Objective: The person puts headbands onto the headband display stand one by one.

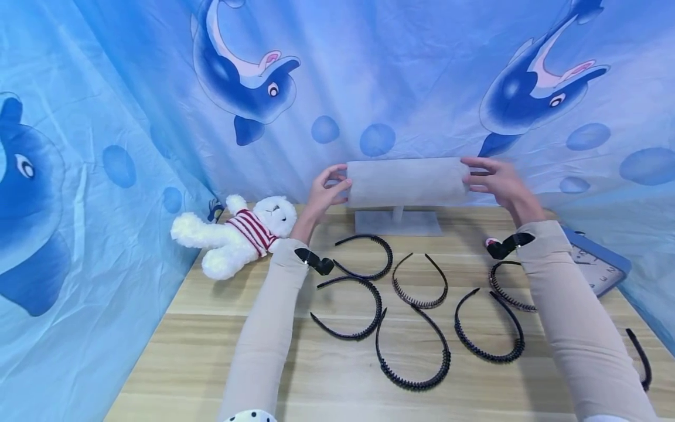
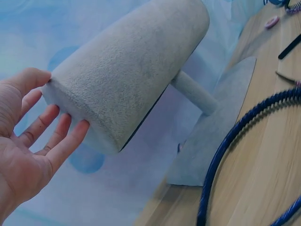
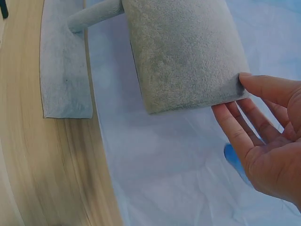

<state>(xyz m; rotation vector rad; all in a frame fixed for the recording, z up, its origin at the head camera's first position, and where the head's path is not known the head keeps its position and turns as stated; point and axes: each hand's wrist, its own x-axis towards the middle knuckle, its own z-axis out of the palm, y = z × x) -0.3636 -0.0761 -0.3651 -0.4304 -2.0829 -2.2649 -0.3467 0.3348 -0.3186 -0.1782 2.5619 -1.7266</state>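
Observation:
A grey plush headband display stand (image 1: 406, 183) stands at the back of the table, its padded roll level on a short post above a flat base (image 1: 369, 223). My left hand (image 1: 328, 190) touches the roll's left end, the thumb at the rim and fingertips against the end face. At the opposite end, my right hand (image 1: 495, 181) touches in the same way, thumb (image 3: 268, 88) on the edge. Black toothed headbands lie in front, among them one headband (image 1: 390, 255) near the left wrist and another headband (image 1: 422, 305) below the base. No headband hangs on the roll.
A white teddy bear (image 1: 248, 231) in a striped shirt lies at the back left. Under the right forearm sits a blue square clock (image 1: 598, 264). Several more headbands, such as this headband (image 1: 413, 384), spread across the wooden table (image 1: 211, 351). Dolphin-print curtains (image 1: 369, 76) hang behind.

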